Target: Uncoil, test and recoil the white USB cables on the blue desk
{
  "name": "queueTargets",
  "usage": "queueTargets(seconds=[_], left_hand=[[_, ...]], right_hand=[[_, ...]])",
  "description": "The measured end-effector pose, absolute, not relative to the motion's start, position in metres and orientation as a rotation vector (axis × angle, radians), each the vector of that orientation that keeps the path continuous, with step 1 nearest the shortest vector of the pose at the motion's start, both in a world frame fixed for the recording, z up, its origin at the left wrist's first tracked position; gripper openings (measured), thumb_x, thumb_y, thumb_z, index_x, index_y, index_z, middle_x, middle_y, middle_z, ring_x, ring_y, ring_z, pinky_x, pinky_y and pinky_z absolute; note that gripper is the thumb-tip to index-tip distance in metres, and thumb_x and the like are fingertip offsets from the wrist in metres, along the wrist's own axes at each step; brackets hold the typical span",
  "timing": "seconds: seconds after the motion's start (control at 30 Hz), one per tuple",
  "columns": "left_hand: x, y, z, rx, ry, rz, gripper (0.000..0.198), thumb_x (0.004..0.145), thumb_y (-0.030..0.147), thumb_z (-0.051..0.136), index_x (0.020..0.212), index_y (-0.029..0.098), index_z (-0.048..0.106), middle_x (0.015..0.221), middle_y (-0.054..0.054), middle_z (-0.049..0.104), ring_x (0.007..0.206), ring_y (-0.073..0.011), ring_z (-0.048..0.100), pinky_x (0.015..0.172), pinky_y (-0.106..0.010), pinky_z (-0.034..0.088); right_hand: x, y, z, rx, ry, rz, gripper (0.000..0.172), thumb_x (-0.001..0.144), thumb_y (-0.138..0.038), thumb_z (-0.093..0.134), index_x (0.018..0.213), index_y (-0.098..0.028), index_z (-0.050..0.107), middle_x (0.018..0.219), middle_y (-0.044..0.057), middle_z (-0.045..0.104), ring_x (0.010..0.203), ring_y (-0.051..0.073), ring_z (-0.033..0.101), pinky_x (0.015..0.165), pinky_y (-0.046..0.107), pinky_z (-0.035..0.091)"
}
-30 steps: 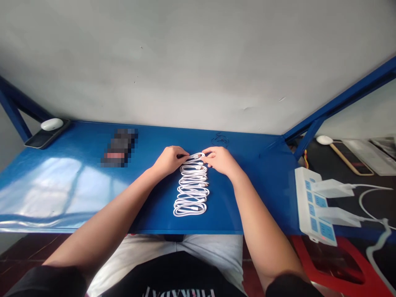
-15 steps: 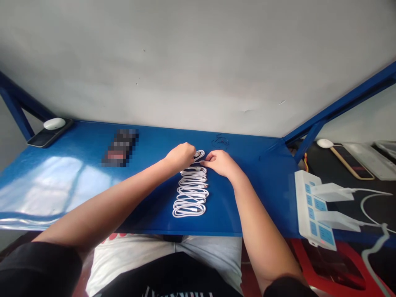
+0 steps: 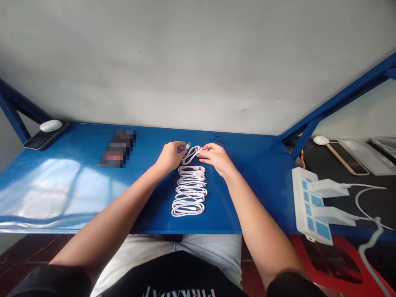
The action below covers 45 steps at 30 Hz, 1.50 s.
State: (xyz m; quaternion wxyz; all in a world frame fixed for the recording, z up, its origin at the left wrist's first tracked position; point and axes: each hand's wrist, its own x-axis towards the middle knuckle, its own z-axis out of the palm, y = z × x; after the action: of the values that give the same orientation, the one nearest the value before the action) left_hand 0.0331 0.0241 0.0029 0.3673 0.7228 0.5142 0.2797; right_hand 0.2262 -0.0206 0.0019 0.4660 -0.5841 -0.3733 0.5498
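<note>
A white USB cable (image 3: pixel 192 155), coiled into a narrow loop, lies between my two hands near the far part of the blue table (image 3: pixel 148 198). My left hand (image 3: pixel 170 156) is closed on the coil's left side, with a metal-tipped plug (image 3: pixel 188 145) sticking up by the fingertips. The fingers of my right hand (image 3: pixel 216 157) pinch the coil's right end. Just nearer to me, several more coiled white cables (image 3: pixel 189 206) lie in a column, close against each other.
Thin black ties or wires (image 3: pixel 219 139) lie beyond my right hand. A pixelated dark item (image 3: pixel 119 148) rests to the left, and a black tray with a white rounded object (image 3: pixel 51 126) sits farther left. At right hangs a power strip (image 3: pixel 305 206) with two white chargers plugged in.
My left hand has turned and moved slightly left, opening its grip so the plug shows. My right hand has shifted slightly onto the coil, which is now tilted and more visible.
</note>
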Motion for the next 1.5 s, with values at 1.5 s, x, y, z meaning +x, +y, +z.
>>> queueTargets(seconds=[1.5], left_hand=[[0.038,0.018,0.027,2.222,1.598,0.402,0.022,0.082,0.023,0.071,0.104,0.018,0.075,0.096,-0.013,0.076,0.092,-0.0279,0.07,0.077,-0.032,0.049]], right_hand=[[0.209,-0.014,-0.022,-1.495,-1.06,0.996,0.034,0.066,-0.038,0.085,0.082,-0.019,0.061,0.066,0.002,0.071,0.06,0.019,0.071,0.05,0.026,0.052]])
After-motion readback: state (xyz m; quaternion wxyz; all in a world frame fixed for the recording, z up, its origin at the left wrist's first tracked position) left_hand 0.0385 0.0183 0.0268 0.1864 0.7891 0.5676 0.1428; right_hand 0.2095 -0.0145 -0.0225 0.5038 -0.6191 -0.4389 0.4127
